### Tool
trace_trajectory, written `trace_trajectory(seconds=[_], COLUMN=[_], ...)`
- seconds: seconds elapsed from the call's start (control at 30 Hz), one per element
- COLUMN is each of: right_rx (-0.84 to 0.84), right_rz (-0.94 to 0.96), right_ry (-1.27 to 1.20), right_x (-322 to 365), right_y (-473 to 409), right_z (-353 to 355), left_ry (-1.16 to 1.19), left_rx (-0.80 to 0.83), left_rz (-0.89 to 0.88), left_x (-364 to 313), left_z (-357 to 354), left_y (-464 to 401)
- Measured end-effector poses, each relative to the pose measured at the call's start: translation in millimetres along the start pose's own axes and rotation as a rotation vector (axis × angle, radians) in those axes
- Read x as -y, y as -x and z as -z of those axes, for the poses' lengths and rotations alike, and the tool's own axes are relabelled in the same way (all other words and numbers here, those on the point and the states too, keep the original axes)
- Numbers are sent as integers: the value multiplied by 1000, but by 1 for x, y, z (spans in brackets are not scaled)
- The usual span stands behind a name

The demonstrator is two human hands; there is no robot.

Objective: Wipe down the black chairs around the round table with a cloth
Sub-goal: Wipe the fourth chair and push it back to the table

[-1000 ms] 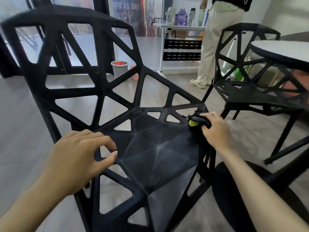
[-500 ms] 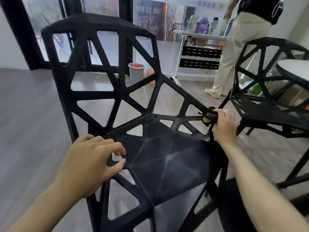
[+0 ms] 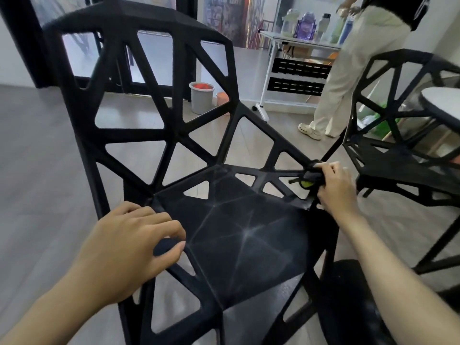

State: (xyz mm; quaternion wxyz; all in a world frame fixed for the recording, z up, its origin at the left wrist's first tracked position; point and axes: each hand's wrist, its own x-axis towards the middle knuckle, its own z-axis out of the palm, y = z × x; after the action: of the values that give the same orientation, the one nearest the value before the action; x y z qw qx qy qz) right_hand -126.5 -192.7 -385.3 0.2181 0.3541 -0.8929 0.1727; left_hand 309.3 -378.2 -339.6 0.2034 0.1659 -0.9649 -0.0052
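A black chair with a lattice of triangular openings fills the middle of the head view, its back at the upper left. My left hand grips the seat's left rim, fingers curled over a strut. My right hand holds a dark cloth with a yellow-green patch, pressed on the seat's far right corner. A second black chair stands at the right, beside the round table, whose pale top shows at the right edge.
A person in pale trousers stands at a white table with bottles at the back right. A grey bucket sits on the wood floor behind the chair. The round table's dark base lies at the lower right.
My right hand has slid the cloth along the seat's right edge toward the far corner. The camera has shifted left and nearer. My left hand has closed onto the rim.
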Motion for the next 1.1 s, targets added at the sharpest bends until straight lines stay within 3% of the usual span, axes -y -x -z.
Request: trace_trajectory(seconds=[0.07,0.17,0.37,0.53,0.9,1.0,1.1], right_rx=[-32,34,178,134,108,98,46], right_rz=[-60,40,51,-58,160,195,85], right_ry=[-8,93,-44,0,20,97,88], right_x=[18,38,33,47,135,124,87], right_y=[-5,23,37,72,-20,-17,-12], right_z=[-10,-19,16,28,-49,-48,-33], left_ry=[-5,-17,-11,-17,-20,-31,-16], left_rx=[5,25,10,35,85,98,91], left_rz=[19,41,82,83,-13,-51,-72], left_x=[0,-1,-4,-7,-6,-6,-3], left_z=[1,3,5,6,7,10,11], left_y=[-1,-2,-2,-4,-4,-4,-4])
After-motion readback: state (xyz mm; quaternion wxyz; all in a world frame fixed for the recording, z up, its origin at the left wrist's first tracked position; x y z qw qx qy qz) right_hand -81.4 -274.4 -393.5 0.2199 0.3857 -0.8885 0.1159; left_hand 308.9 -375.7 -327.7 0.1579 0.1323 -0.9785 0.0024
